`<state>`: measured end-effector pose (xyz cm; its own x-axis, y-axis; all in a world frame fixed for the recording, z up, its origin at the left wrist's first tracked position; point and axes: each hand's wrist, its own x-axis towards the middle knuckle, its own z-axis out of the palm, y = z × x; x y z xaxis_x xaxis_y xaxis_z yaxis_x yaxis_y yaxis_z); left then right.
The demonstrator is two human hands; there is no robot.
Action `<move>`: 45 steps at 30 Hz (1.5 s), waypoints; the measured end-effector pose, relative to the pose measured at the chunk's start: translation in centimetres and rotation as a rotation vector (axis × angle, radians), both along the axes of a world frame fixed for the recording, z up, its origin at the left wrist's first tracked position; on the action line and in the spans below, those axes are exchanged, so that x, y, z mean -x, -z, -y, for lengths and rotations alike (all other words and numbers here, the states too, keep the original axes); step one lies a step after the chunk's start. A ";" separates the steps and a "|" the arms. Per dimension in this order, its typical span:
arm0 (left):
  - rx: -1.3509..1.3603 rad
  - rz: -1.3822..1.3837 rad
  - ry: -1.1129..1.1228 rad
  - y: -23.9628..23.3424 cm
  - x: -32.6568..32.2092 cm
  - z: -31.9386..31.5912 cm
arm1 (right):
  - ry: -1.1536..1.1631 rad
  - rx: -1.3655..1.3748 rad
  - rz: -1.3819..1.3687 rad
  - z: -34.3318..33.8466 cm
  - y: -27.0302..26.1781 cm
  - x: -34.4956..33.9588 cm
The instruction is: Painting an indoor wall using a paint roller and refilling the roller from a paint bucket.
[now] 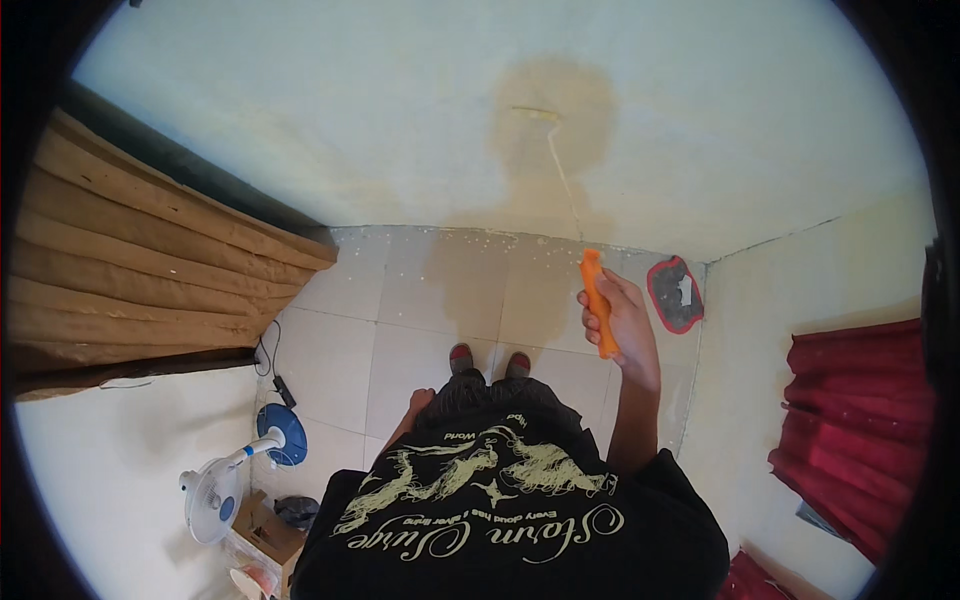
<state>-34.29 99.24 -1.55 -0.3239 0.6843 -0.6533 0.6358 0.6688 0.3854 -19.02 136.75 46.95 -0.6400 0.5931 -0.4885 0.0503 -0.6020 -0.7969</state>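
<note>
My right hand (616, 319) grips the orange handle of a paint roller (598, 307). From the handle a thin, paint-flecked rod rises to a narrow roller head, which lies against or close to the pale wall (375, 112) inside my shadow; contact cannot be told. Down by my left thigh hangs my left hand (422, 399), partly hidden, with no object visible in it and its fingers apparently curled. Small paint spots dot the grey floor tiles (442, 281) along the foot of the wall.
A brown curtain (150, 262) hangs at left, a red one (855, 435) at right. Near the right corner lies a dark, red-edged mat (675, 294). A pedestal fan (214, 501) stands at lower left beside a cardboard box (266, 529), with a cable (262, 349) on the floor.
</note>
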 end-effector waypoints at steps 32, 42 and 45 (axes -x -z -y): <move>-0.148 0.028 -0.162 1.0 -1.0 2.8 | 0.054 -0.019 0.037 -1.2 4.0 0.4; -0.158 -0.054 -0.090 -0.5 -1.7 3.5 | 0.126 0.066 0.109 -3.5 15.3 3.5; -0.139 -0.080 -0.032 -0.8 -2.0 3.9 | 0.129 0.095 0.094 -4.5 17.4 4.9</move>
